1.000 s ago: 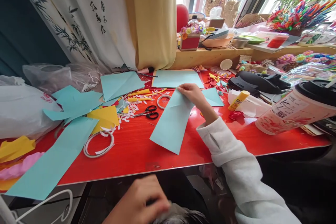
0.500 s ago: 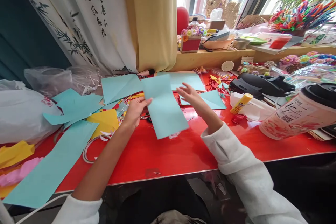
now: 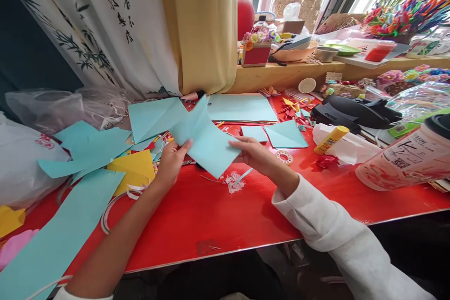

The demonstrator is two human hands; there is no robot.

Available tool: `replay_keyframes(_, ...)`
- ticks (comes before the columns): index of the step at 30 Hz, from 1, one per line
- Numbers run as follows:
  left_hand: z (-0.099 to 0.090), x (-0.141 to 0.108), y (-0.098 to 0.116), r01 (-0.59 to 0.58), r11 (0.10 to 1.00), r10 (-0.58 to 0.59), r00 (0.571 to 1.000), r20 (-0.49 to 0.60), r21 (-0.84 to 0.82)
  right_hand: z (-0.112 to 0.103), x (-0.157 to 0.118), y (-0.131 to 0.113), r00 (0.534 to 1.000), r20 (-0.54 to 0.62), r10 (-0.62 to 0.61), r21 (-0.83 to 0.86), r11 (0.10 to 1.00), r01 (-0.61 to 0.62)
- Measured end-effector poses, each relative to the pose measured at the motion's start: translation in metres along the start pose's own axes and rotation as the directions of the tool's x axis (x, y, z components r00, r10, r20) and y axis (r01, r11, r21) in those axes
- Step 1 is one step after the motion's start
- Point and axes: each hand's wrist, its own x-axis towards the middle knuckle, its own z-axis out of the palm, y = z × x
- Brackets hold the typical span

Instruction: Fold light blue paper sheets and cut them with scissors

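Observation:
Between my two hands, above the red table (image 3: 197, 225), is a light blue sheet of paper (image 3: 207, 143), bent along its upper part. My left hand (image 3: 172, 161) pinches its left side, thumb on top. The fingers of my right hand (image 3: 253, 152) close on its right edge. Beneath and behind it lie more blue sheets: a folded one (image 3: 154, 119) at the left, a stack (image 3: 242, 107) at the back, and a smaller square piece (image 3: 286, 134) to the right. A whitish patch of scraps (image 3: 235, 183) shows on the table just under the held sheet.
Blue paper offcuts (image 3: 87, 145), yellow paper (image 3: 131, 168) and a tape ring (image 3: 107, 213) lie at the left beside a white plastic bag (image 3: 28, 159). To the right are a small tape roll (image 3: 284, 157), a glue stick (image 3: 331, 140), a black object (image 3: 355, 111) and a large cup (image 3: 404, 154).
My right hand, open and apart from the paper before, now grips its right edge. The sheet has turned and bent, its lower end swinging up. The view has shifted slightly.

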Motion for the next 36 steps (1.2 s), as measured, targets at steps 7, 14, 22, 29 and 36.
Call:
replay_keyframes(7, 0.003, -0.019, 0.006, -0.422, 0.723, 0.409, 0.9, 0.153, 0.547, 0.017, 0.0, 0.006, 0.989, 0.034, -0.143, 0.177, 0.975, 0.135)
replay_keyframes(14, 0.004, -0.016, -0.01, -0.509, 0.434, 0.486, 0.827, 0.283, 0.743, 0.02, -0.001, 0.016, 0.987, 0.0, -0.162, 0.129, 0.979, 0.161)
replay_keyframes(22, 0.007, -0.021, -0.011, -0.528, 0.244, 0.513, 0.782, 0.354, 0.814, 0.019, 0.0, 0.011, 0.998, 0.037, -0.056, 0.133, 0.99, 0.05)
replay_keyframes(29, 0.01, -0.025, -0.003, -0.457, 0.612, 0.322, 0.889, 0.325, 0.646, 0.015, 0.003, 0.018, 0.977, -0.097, -0.189, -0.226, 0.96, 0.164)
replay_keyframes(36, 0.013, -0.018, 0.008, 0.112, 0.965, -0.077, 0.986, 0.149, -0.238, 0.01, 0.003, 0.018, 0.983, -0.013, -0.185, -0.388, 0.907, 0.165)
